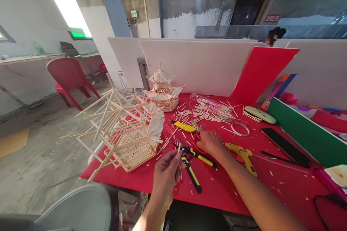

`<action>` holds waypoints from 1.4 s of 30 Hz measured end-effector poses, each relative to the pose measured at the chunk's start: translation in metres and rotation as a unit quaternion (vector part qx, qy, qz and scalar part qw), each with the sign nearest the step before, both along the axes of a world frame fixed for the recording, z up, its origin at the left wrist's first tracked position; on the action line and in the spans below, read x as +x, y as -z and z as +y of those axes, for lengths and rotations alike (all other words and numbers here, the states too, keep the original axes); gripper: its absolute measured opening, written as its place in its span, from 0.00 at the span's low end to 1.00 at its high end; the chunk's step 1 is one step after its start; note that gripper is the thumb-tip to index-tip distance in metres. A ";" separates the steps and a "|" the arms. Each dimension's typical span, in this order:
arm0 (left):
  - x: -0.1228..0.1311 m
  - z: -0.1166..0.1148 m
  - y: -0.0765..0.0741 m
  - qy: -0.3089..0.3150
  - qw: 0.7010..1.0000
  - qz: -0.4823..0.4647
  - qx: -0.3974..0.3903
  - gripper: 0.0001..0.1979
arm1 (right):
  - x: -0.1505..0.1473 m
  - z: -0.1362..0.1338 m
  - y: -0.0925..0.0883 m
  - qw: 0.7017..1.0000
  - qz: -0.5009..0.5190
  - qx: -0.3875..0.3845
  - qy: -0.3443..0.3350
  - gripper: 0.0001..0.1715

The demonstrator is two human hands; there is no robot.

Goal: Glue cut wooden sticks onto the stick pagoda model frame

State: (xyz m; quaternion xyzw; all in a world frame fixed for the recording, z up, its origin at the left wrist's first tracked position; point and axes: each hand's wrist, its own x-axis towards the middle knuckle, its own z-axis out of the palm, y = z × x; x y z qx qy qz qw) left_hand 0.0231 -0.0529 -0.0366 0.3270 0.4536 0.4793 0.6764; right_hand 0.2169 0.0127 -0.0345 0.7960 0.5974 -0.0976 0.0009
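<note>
My left hand (167, 168) pinches a short wooden stick (179, 148) between thumb and fingers, over the front of the red table. Farther right, my right hand (210, 141) is closed at the red handles of the scissors (197, 143), whose blades point away. Black-and-yellow pliers (192, 175) lie open between my hands. Just beyond them is a yellow utility knife (185, 126). Beside my right forearm lies a yellow glue gun (244, 155). An unfinished-looking stick pavilion model (130, 130) with an open roof frame stands to the left.
A roofed stick pavilion (162, 92) stands at the back. Loose sticks and a plastic bag (211, 108) lie mid-table, near a tape ring (240, 129). A black phone-like slab (284, 146) and a green board (306, 130) are right. A grey bin (78, 209) stands below left.
</note>
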 end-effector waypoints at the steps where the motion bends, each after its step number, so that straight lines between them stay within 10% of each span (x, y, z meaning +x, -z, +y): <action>1: -0.001 0.000 0.001 -0.002 1.000 0.002 0.007 0.25 | 0.003 0.000 -0.003 1.000 0.010 0.006 0.008 0.42; 9: -0.004 -0.002 -0.007 -0.002 0.999 0.029 0.038 0.23 | 0.024 -0.080 -0.014 0.942 0.280 0.185 -0.025 0.45; 14: -0.004 -0.005 -0.008 0.013 0.994 0.054 0.093 0.19 | 0.004 -0.131 -0.025 0.920 0.361 0.087 -0.121 0.34; 32: -0.009 -0.020 -0.033 0.055 0.875 0.318 0.361 0.12 | -0.019 -0.136 -0.031 0.899 0.389 0.089 -0.182 0.28; 42: 0.001 -0.021 -0.023 0.055 0.873 0.307 0.375 0.13 | -0.009 -0.142 0.001 0.888 0.431 0.095 -0.128 0.33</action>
